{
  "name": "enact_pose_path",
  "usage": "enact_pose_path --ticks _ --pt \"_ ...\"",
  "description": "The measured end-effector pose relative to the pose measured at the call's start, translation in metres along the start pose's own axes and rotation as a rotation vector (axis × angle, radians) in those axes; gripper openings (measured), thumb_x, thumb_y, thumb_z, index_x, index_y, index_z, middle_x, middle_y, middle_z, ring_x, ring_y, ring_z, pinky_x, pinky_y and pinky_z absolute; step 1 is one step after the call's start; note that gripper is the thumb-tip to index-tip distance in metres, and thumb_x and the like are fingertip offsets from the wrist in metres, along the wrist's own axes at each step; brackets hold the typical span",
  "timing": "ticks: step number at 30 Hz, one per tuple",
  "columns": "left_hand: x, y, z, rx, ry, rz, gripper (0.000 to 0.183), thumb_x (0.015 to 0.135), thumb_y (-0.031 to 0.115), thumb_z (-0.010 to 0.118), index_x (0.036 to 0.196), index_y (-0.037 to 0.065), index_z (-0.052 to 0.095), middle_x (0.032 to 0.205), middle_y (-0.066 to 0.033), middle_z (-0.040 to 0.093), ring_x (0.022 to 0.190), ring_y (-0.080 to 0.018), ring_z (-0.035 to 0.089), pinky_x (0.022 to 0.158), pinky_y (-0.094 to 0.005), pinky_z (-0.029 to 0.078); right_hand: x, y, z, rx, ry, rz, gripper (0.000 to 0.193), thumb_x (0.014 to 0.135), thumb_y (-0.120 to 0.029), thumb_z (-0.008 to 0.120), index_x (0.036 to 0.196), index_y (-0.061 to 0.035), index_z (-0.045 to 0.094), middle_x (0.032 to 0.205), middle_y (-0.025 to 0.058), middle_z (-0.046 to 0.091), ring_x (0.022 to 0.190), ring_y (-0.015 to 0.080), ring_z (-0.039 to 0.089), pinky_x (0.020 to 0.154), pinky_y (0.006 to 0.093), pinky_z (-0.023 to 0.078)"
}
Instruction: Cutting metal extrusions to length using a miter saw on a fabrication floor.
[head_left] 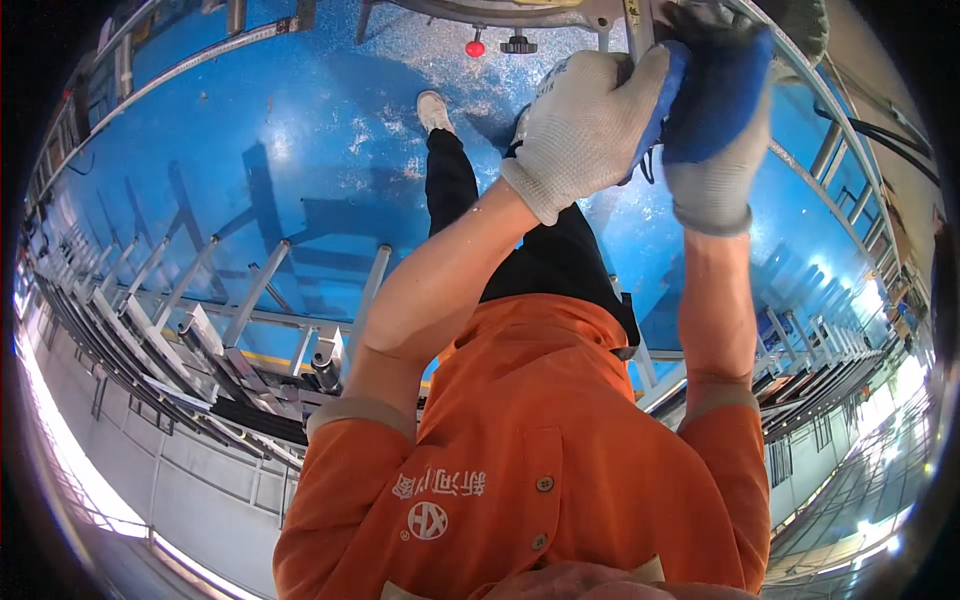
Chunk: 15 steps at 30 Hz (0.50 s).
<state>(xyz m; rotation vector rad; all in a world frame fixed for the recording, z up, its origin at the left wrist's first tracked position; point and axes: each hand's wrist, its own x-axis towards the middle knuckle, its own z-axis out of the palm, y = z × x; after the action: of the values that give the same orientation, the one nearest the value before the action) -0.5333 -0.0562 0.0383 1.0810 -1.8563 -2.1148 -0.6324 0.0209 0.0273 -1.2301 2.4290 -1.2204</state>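
Pale grey on the left glove (575, 130), with blue along its palm (670, 82); grey and blue on the right glove (714, 130). Orange across the shirt (640, 450), with white print (428, 520) and beige cuffs (362, 412). Black on the trousers (452, 185), white on the shoe (433, 112), red on the round knob (475, 48), white-flecked blue on the floor (330, 140).
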Motion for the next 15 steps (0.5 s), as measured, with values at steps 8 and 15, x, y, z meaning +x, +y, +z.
enact_pose_path --ticks 8,15 --pt "-0.002 0.011 -0.004 0.055 0.005 -0.031 0.053 0.097 0.041 0.05 0.066 0.0 0.059 0.051 -0.0088 0.051 0.042 -0.0218 0.043 0.044 -0.0332 0.039 0.005 -0.013 0.005 0.029 0.106 0.061 0.041 0.096 -0.01 0.055 0.135 0.0007 0.048 0.118 0.0154 0.061 0.1 0.0228 0.06 0.089 0.0313 0.049" --pt "0.002 0.006 -0.004 0.063 -0.045 0.09 0.056 0.098 0.041 0.048 0.063 -0.001 0.059 0.053 -0.0093 0.055 0.041 -0.0193 0.042 0.041 -0.0325 0.037 -0.004 -0.014 -0.007 0.349 0.16 0.07 0.036 0.096 -0.01 0.057 0.131 -0.0036 0.053 0.116 0.0101 0.066 0.094 0.0192 0.065 0.081 0.025 0.052"
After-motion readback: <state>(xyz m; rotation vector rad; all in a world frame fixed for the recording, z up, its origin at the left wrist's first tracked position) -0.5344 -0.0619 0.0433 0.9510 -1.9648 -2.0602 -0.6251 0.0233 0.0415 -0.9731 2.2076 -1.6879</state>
